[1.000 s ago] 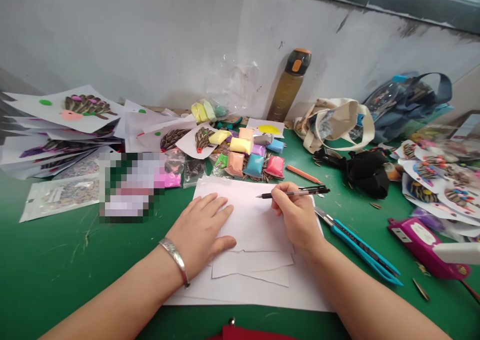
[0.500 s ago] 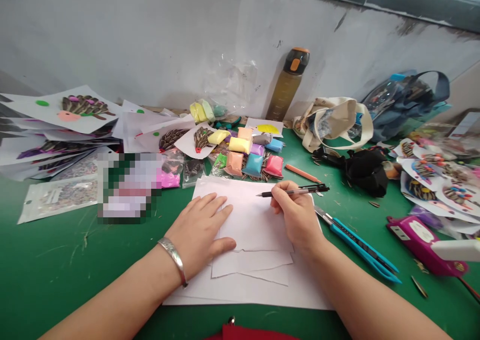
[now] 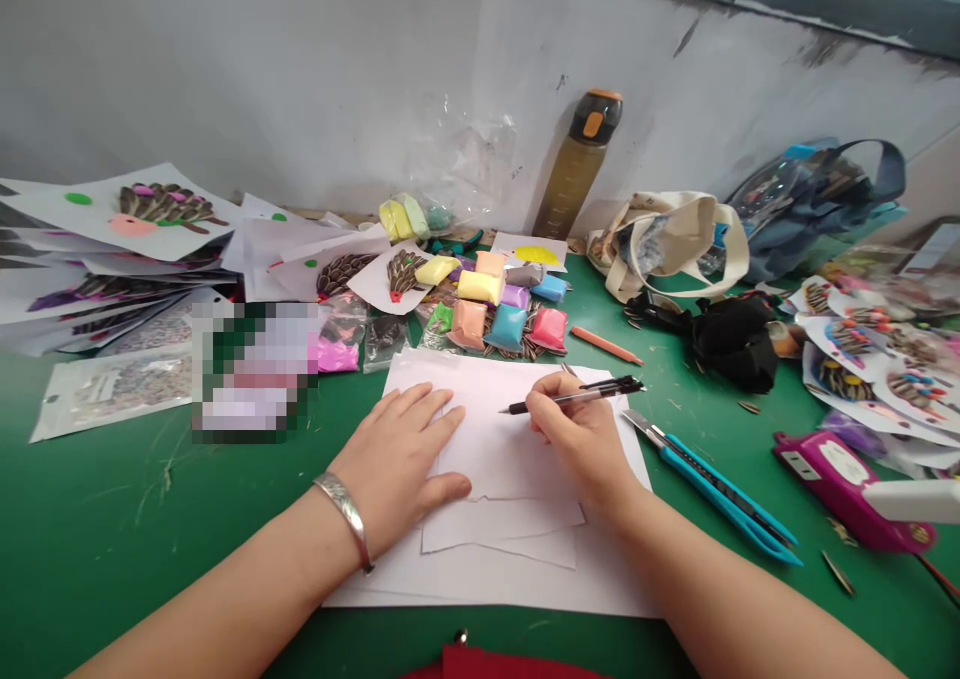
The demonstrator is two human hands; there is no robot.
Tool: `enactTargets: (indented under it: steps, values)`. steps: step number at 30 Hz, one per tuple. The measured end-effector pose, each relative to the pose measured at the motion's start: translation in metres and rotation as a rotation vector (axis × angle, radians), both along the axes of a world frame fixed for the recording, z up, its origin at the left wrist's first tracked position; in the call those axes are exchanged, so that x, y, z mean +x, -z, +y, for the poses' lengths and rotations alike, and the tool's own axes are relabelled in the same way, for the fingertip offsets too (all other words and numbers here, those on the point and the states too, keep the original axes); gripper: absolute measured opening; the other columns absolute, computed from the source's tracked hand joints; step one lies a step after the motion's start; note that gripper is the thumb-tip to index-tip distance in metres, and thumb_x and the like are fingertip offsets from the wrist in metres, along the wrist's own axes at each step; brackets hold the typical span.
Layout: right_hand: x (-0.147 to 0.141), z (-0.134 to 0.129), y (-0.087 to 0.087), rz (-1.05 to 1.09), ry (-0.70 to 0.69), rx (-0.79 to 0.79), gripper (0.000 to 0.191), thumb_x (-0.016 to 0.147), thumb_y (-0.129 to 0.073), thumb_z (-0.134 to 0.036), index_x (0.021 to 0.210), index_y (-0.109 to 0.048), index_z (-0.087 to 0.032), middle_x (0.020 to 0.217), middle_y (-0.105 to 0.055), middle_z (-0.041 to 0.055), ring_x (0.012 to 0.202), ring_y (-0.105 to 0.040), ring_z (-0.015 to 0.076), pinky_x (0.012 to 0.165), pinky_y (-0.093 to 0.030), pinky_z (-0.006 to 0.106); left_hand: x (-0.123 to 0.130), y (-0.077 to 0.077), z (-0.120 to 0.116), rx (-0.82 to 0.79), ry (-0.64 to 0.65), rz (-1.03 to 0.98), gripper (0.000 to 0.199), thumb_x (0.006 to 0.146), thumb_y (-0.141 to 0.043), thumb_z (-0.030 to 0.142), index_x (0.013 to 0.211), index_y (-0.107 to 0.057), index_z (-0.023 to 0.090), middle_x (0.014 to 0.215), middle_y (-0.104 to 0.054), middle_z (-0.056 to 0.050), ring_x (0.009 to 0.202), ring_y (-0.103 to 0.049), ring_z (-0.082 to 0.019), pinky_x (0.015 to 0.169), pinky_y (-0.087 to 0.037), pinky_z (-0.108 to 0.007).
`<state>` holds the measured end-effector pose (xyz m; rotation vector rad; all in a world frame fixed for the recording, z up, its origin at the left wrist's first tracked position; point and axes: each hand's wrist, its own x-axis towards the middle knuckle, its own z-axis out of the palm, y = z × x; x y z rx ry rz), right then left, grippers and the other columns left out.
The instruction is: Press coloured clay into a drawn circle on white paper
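Note:
Several white paper sheets (image 3: pixel 510 459) lie stacked on the green table, the smaller upper ones with torn lower edges. My left hand (image 3: pixel 409 454) rests flat on the left side of the stack, fingers spread, a silver bracelet at the wrist. Over the right part of the paper, my right hand (image 3: pixel 577 434) grips a black pen (image 3: pixel 596 391) between thumb and fingers. The pen points left, its tip over the top sheet; whether it touches the paper I cannot tell. No marks are visible on the top sheet.
A blue utility knife (image 3: pixel 712 484) with its blade out lies right of the paper. Behind are colourful clay packets (image 3: pixel 506 327), an orange stick (image 3: pixel 607 345) and a tilted bottle (image 3: pixel 577 164). Seed-decorated cards (image 3: pixel 172 234) are piled left; a magenta device (image 3: pixel 847 489) sits right.
My right hand and the pen have shifted slightly left and down over the paper. My left hand has stayed nearly in place. The view has tilted a little.

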<state>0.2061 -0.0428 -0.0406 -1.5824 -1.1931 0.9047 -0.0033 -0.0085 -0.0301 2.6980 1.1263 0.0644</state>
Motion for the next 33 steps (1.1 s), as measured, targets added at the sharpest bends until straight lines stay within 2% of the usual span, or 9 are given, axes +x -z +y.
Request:
enactTargets:
  steps: [6, 33]
  values:
    - [-0.0061, -0.0026, -0.0001, -0.047, -0.158, 0.017, 0.009, 0.079, -0.056, -0.025, 0.072, -0.057, -0.020, 0.070, -0.055, -0.0020, 0.063, -0.048, 0.0119, 0.057, -0.039, 0.023, -0.0001, -0.0010, -0.0001, -0.002, 0.006, 0.004, 0.058, 0.078, -0.064, 0.046, 0.128, -0.053, 0.019, 0.138, -0.050, -0.011, 0.130, -0.038, -0.032, 0.107, -0.031, -0.050]
    - [-0.0089, -0.0026, 0.0027, -0.155, -0.247, 0.100, 0.008, 0.081, -0.056, -0.022, 0.075, -0.059, -0.019, 0.069, -0.058, -0.0015, 0.060, -0.049, 0.0109, 0.053, -0.039, 0.023, 0.0009, 0.0013, 0.0008, -0.030, -0.014, -0.005, 0.059, 0.078, -0.064, 0.046, 0.129, -0.052, 0.019, 0.139, -0.048, -0.011, 0.131, -0.036, -0.033, 0.109, -0.029, -0.051]
